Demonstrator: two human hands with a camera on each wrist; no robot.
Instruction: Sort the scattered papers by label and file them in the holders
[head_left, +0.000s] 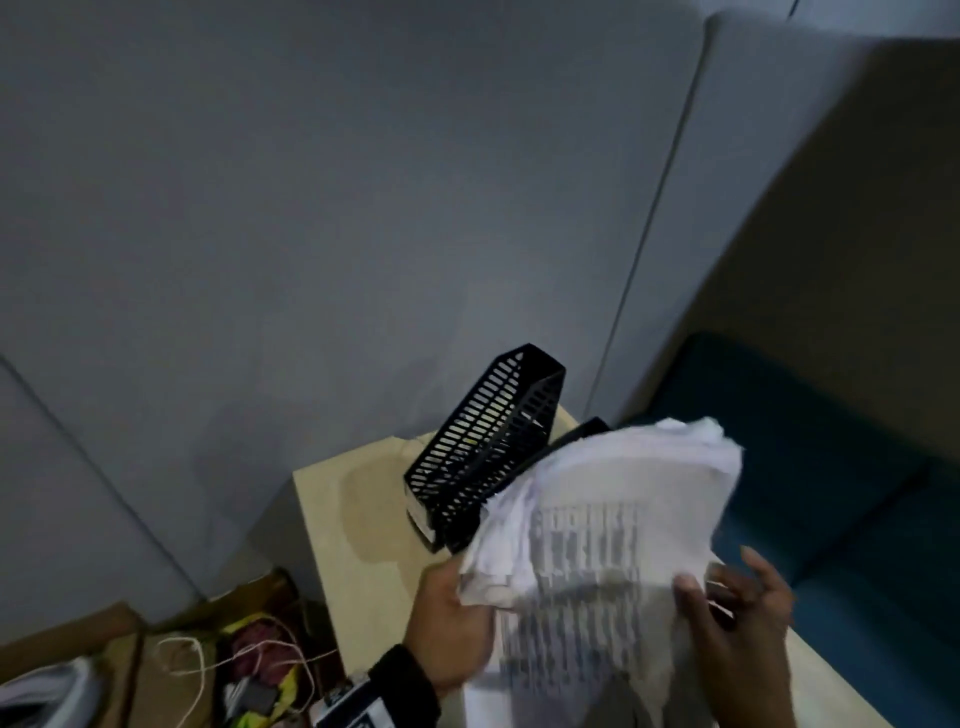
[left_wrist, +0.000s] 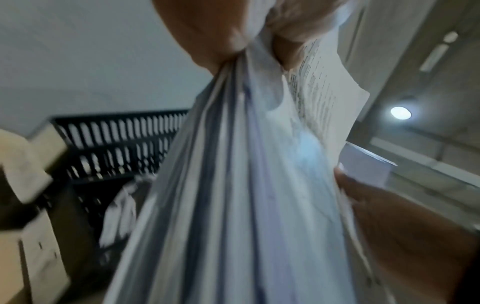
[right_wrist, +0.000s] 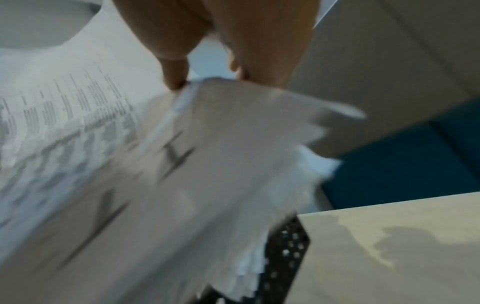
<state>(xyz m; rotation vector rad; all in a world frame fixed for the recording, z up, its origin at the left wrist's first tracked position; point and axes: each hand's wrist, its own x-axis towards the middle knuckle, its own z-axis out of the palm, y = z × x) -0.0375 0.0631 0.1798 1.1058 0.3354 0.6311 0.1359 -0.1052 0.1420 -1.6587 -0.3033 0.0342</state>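
Both grips clamped on the messy paper stack (head_left: 597, 525), left hand (head_left: 457, 623) and right hand (head_left: 737, 618), hovering just over the black holders (head_left: 483, 441) on the worktop (head_left: 353, 519), could easily snag ragged edges on the rim and spill.

Printed lines on the papers (head_left: 587, 561) — all blurred, nothing legible.

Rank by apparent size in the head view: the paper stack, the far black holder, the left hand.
1. paper stack, though nearest the camera
2. black holder
3. left hand, partly hidden behind the papers
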